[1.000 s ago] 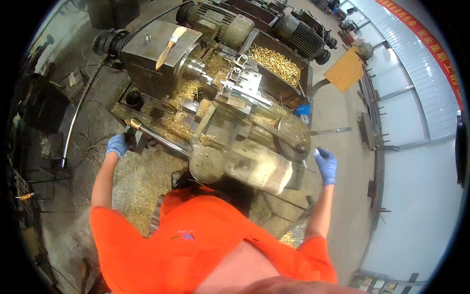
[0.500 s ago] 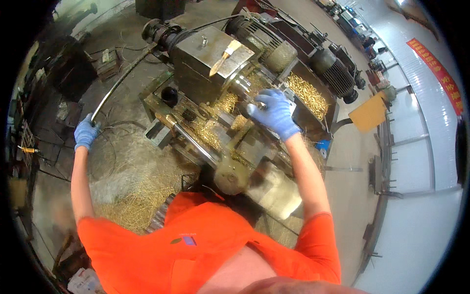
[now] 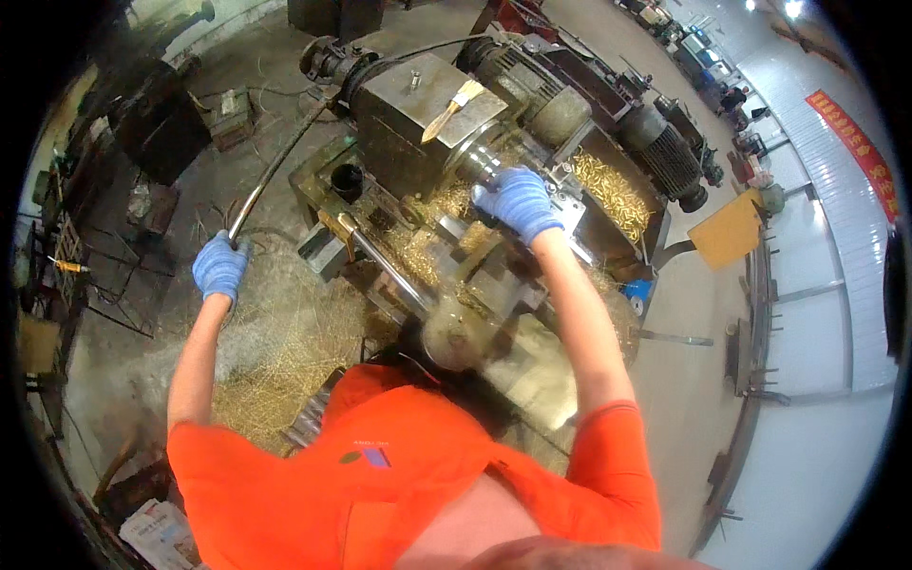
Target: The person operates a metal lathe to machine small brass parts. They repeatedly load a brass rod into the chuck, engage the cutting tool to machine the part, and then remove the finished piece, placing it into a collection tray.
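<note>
My left hand (image 3: pixel 220 268), in a blue glove, is closed around the lower end of a long metal lever (image 3: pixel 269 179). The lever runs up to a round dark fitting at the back of a small lathe-like machine. My right hand (image 3: pixel 519 201), also gloved in blue, is at the machine's shiny spindle nose (image 3: pixel 478 163), fingers curled inward. Whatever lies beneath those fingers is hidden. On top of the grey headstock (image 3: pixel 388 103) rests a flat brush (image 3: pixel 452 109) with a wooden handle. Brass-coloured chips (image 3: pixel 414 255) cover the machine bed around a polished round bar (image 3: pixel 391 273).
To the right of the spindle, a metal tray (image 3: pixel 655 223) holds many small brass-coloured pieces (image 3: pixel 613 195). Behind it sit finned electric motors (image 3: pixel 657 152). A tan board (image 3: pixel 727 231) stands out at the right. Stringy swarf (image 3: pixel 271 394) lies on the floor at the left.
My left hand has swung the lever's end rightward, nearer the machine. My right hand has shifted left toward the spindle, and its spread fingers have curled in. The whole view has shifted slightly.
</note>
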